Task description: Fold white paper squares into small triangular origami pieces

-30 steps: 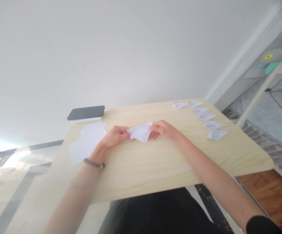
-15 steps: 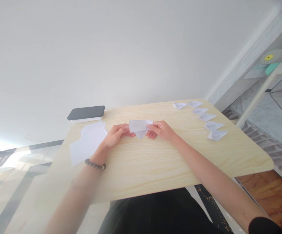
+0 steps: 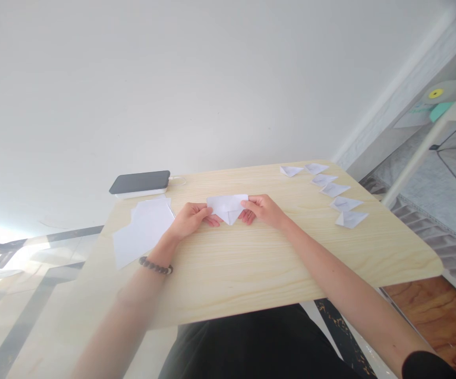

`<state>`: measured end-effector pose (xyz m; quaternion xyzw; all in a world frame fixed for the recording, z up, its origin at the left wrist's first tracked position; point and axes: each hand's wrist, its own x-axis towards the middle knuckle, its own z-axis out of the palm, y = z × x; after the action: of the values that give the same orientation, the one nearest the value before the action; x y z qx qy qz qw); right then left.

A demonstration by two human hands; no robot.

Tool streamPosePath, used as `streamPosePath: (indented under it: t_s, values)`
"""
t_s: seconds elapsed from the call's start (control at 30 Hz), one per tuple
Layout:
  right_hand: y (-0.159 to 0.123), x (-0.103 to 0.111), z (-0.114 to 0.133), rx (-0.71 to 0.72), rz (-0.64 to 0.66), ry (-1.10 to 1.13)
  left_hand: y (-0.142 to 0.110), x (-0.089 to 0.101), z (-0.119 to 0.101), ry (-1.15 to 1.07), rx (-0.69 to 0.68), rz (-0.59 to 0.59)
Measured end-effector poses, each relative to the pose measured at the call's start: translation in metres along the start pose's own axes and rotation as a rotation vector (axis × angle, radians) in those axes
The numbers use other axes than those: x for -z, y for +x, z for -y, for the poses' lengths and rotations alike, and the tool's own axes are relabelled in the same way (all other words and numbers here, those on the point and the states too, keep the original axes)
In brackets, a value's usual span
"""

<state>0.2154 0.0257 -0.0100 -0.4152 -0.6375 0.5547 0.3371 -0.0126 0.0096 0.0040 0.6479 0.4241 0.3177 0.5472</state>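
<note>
A partly folded sheet of white paper (image 3: 228, 207) is held up over the middle of the table, with a straight top edge and a point at the bottom. My left hand (image 3: 193, 218) pinches its left end between thumb and fingers. At the right end, my right hand (image 3: 262, 209) grips the paper, its thumb on the near face and the other fingers behind. A dark beaded bracelet (image 3: 155, 265) circles my left wrist.
Loose white sheets (image 3: 143, 229) lie on the left of the wooden table (image 3: 251, 273). Behind them sits a dark-topped device (image 3: 140, 182) with a white cable. Several folded paper boats (image 3: 335, 189) line the right side. A pale wall (image 3: 212, 95) rises behind the table.
The folded paper has turned a little and its front face now lies more open to view. My left thumb has shifted slightly right along its end.
</note>
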Motion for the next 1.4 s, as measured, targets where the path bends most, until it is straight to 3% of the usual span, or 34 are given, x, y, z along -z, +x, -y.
streamPosePath:
  t_s: [0.1, 0.37, 0.7, 1.03, 1.13, 1.27, 1.4]
  values:
    - [0.000, 0.000, 0.000, -0.006, 0.002, 0.007, 0.000, -0.001, 0.000, -0.041, -0.001, 0.012]
    - [-0.004, -0.001, 0.005, 0.051, -0.023, -0.125, 0.000, 0.000, 0.000, 0.020, -0.036, -0.107]
    - [-0.001, 0.004, 0.001, 0.047, 0.018, -0.067, 0.002, -0.001, 0.004, -0.025, -0.029, -0.058]
    - [-0.004, -0.005, 0.001, 0.096, -0.219, -0.216, 0.003, 0.000, 0.002, 0.177, -0.092, -0.250]
    - [-0.004, -0.007, 0.003, 0.178, -0.274, -0.227, 0.002, -0.001, 0.003, 0.237, -0.114, -0.296]
    - [-0.005, -0.008, 0.005, 0.388, -0.319, -0.349, 0.002, 0.000, 0.005, 0.392, -0.303, -0.362]
    - [-0.001, -0.005, 0.000, 0.514, -0.228, -0.557, 0.004, 0.005, 0.011, 0.607, -0.430, -0.264]
